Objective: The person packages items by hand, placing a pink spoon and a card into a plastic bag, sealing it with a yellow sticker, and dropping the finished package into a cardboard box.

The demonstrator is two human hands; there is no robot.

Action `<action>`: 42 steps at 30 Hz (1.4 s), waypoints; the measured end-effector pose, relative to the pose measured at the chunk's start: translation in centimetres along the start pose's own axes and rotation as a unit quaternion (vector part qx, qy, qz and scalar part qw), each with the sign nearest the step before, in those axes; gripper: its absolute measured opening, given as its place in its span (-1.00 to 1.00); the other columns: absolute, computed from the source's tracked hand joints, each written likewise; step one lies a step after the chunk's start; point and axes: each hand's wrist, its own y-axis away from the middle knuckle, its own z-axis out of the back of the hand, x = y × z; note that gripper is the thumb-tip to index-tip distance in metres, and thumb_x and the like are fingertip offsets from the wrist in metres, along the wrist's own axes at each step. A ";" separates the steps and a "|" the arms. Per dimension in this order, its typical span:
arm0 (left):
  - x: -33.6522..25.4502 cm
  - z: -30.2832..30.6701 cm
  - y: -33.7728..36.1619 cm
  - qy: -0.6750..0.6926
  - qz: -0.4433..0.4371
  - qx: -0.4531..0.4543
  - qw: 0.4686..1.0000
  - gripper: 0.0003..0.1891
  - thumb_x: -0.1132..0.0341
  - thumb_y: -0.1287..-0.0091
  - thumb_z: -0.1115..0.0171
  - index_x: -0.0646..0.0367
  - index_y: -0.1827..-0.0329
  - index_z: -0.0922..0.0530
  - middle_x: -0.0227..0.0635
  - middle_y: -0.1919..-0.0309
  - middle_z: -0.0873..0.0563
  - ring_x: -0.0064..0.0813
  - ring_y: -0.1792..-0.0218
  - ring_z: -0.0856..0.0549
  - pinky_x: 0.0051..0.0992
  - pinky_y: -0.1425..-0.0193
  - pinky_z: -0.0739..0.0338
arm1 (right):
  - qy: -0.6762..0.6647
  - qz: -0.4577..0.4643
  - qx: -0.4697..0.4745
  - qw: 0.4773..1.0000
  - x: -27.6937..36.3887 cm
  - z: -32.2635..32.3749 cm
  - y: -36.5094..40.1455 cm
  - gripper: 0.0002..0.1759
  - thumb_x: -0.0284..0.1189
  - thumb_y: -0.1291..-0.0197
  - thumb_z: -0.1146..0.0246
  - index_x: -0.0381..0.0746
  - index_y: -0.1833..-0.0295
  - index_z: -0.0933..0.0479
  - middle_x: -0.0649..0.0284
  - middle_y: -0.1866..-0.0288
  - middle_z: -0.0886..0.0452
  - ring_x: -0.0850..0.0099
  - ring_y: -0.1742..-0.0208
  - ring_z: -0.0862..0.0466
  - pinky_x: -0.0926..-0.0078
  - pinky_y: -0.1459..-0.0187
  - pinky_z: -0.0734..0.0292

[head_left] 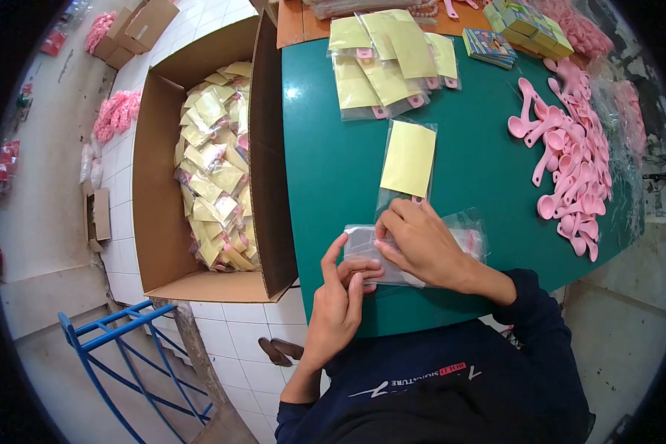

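Ideally, the half-open left hand [338, 305] steadies the clear flat plastic bags [397, 276], letting the right hand [426, 243], fingertips bunched, grip unclear, work crease-free.

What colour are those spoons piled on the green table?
The spoons are pink, seen best in the head view.

Brightly and fairly evenly lit; source outside the frame. A small white glare spot is thrown on the green counter [325, 170], upper left. Glints are scattered over clear plastic [621, 148] at far right. The cardboard box's [270, 148] counter-side wall is left in shadow. Fingers [334, 255] are rendered fairly crisply. Straight lines are bowed outward; corners are swallowed by black vignetting.
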 end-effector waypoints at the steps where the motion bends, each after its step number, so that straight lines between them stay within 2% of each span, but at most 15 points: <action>1: 0.0 0.1 0.0 0.000 0.000 0.002 1.000 -0.53 0.46 -0.49 0.26 0.22 -0.42 0.09 -0.07 0.07 -0.61 -0.35 0.01 -0.65 -0.45 0.01 -0.60 | 0.003 -0.006 0.011 1.000 0.1 0.0 0.0 -0.83 -0.43 -0.05 -0.25 -0.28 0.30 -0.45 0.12 0.32 -0.44 0.19 0.17 -0.48 0.25 0.08 -0.30; 12: -1.2 0.7 -1.3 0.065 0.016 -0.006 0.998 -0.51 0.48 -0.48 0.19 0.23 -0.43 0.05 -0.09 0.12 -0.64 -0.36 0.09 -0.69 -0.45 0.00 -0.61 | -0.002 0.114 -0.035 0.993 0.5 1.3 0.6 -0.81 -0.50 0.09 -0.28 -0.23 0.35 -0.40 0.22 0.37 -0.36 0.25 0.29 -0.44 0.33 0.21 -0.29; 15: -2.4 0.4 -3.1 0.063 0.043 0.089 0.993 -0.44 0.46 -0.48 0.15 0.13 -0.48 0.11 -0.22 0.22 -0.63 -0.49 0.20 -0.67 -0.48 0.04 -0.61 | 0.015 0.155 -0.003 0.988 1.6 2.9 1.6 -0.79 -0.52 0.15 -0.29 -0.22 0.36 -0.41 0.24 0.38 -0.36 0.29 0.31 -0.44 0.36 0.23 -0.30; 16: -1.1 0.0 -3.7 0.126 0.082 0.111 0.982 -0.39 0.45 -0.47 0.11 0.03 -0.51 0.14 -0.33 0.31 -0.59 -0.59 0.30 -0.62 -0.51 0.11 -0.61 | 0.026 0.168 0.007 0.985 1.8 3.2 2.1 -0.78 -0.53 0.17 -0.29 -0.21 0.35 -0.42 0.24 0.38 -0.36 0.30 0.31 -0.44 0.37 0.23 -0.31; 19: -2.1 -1.2 -4.2 0.212 0.099 0.151 0.960 -0.37 0.46 -0.47 0.11 0.03 -0.51 0.16 -0.36 0.33 -0.56 -0.64 0.33 -0.58 -0.52 0.11 -0.60 | 0.065 0.198 -0.006 0.978 1.1 3.2 3.4 -0.75 -0.45 0.14 -0.30 -0.27 0.32 -0.41 0.21 0.35 -0.39 0.31 0.22 -0.47 0.34 0.21 -0.33; 22: -2.1 -2.1 -3.8 0.134 0.086 0.144 0.977 -0.38 0.48 -0.46 0.11 0.00 -0.51 0.13 -0.28 0.22 -0.57 -0.57 0.24 -0.63 -0.48 0.04 -0.62 | -0.017 0.191 0.001 0.981 0.0 4.6 4.1 -0.78 -0.47 0.14 -0.29 -0.22 0.34 -0.42 0.24 0.37 -0.37 0.31 0.24 -0.47 0.37 0.21 -0.32; 25: -2.0 -2.7 -3.9 0.221 0.079 0.092 0.968 -0.40 0.48 -0.48 0.17 0.00 -0.51 0.17 -0.08 0.09 -0.60 -0.42 0.03 -0.66 -0.48 -0.05 -0.59 | -0.140 0.171 0.038 0.975 -0.9 6.2 4.8 -0.81 -0.47 0.10 -0.28 -0.20 0.37 -0.40 0.26 0.39 -0.35 0.33 0.27 -0.45 0.42 0.24 -0.31; 26: -2.3 -2.6 -3.8 0.248 0.090 0.103 0.959 -0.49 0.46 -0.50 0.22 0.05 -0.48 0.06 0.08 -0.01 -0.58 -0.28 -0.08 -0.63 -0.42 -0.11 -0.58 | -0.209 0.142 0.043 0.967 -1.7 7.1 5.1 -0.81 -0.47 0.08 -0.28 -0.20 0.38 -0.39 0.27 0.39 -0.35 0.35 0.30 -0.44 0.45 0.25 -0.31; 30: -2.0 -2.3 -3.9 0.229 0.109 0.157 0.954 -0.60 0.44 -0.50 0.22 0.18 -0.38 -0.13 0.09 -0.03 -0.58 -0.29 -0.05 -0.64 -0.37 -0.13 -0.57 | -0.379 0.091 -0.024 0.921 -9.8 14.2 6.0 -0.87 -0.50 -0.05 -0.24 -0.19 0.38 -0.39 0.35 0.34 -0.41 0.49 0.27 -0.44 0.52 0.23 -0.36; 31: -1.7 -2.3 -3.9 0.215 0.110 0.152 0.958 -0.62 0.43 -0.49 0.21 0.21 -0.36 -0.17 0.10 -0.03 -0.59 -0.29 -0.03 -0.65 -0.37 -0.10 -0.59 | -0.335 0.017 -0.047 0.941 -13.1 17.5 6.8 -0.90 -0.48 -0.12 -0.19 -0.19 0.37 -0.40 0.35 0.33 -0.43 0.52 0.25 -0.46 0.56 0.19 -0.39; 32: -1.6 -2.3 -4.0 0.201 0.111 0.148 0.962 -0.63 0.42 -0.49 0.19 0.24 -0.33 -0.21 0.11 -0.02 -0.60 -0.29 -0.01 -0.66 -0.37 -0.08 -0.60 | -0.095 -0.128 -0.163 0.974 -15.7 21.3 6.8 -0.79 -0.40 -0.23 -0.15 -0.18 0.45 -0.34 0.32 0.38 -0.43 0.54 0.34 -0.43 0.64 0.25 -0.33; 34: -1.8 -2.5 -3.8 0.209 0.115 0.154 0.959 -0.64 0.42 -0.48 0.17 0.25 -0.31 -0.23 0.09 -0.01 -0.61 -0.30 -0.03 -0.66 -0.38 -0.10 -0.58 | 0.192 -0.166 -0.329 0.910 -27.7 29.3 10.5 -0.86 -0.49 -0.21 -0.10 -0.37 0.23 -0.45 0.28 0.30 -0.53 0.42 0.27 -0.52 0.51 0.21 -0.42; 37: -1.7 -2.3 -3.7 0.194 0.081 0.170 0.963 -0.66 0.46 -0.47 0.18 0.27 -0.28 -0.26 0.00 -0.05 -0.60 -0.40 -0.06 -0.63 -0.46 -0.12 -0.54 | 0.218 -0.176 -0.339 0.898 -23.7 27.6 10.9 -0.82 -0.57 -0.18 -0.07 -0.34 0.11 -0.49 0.18 0.16 -0.52 0.33 0.16 -0.54 0.45 0.14 -0.46; 39: -1.6 -2.3 -3.4 0.191 0.065 0.174 0.964 -0.67 0.48 -0.47 0.18 0.28 -0.26 -0.29 -0.04 -0.08 -0.59 -0.46 -0.06 -0.62 -0.49 -0.14 -0.51 | 0.160 -0.124 -0.326 0.923 -17.1 23.0 10.0 -0.81 -0.55 -0.13 -0.15 -0.32 0.11 -0.49 0.17 0.12 -0.49 0.32 0.13 -0.52 0.44 0.11 -0.46; 42: -1.8 -2.4 -3.1 0.206 0.067 0.182 0.959 -0.68 0.47 -0.47 0.18 0.30 -0.24 -0.30 -0.02 -0.11 -0.57 -0.47 -0.04 -0.62 -0.46 -0.17 -0.49 | 0.016 0.016 -0.177 0.984 -6.5 12.1 8.2 -0.75 -0.52 -0.07 -0.25 -0.29 0.09 -0.48 0.15 0.07 -0.44 0.31 0.09 -0.50 0.42 0.07 -0.45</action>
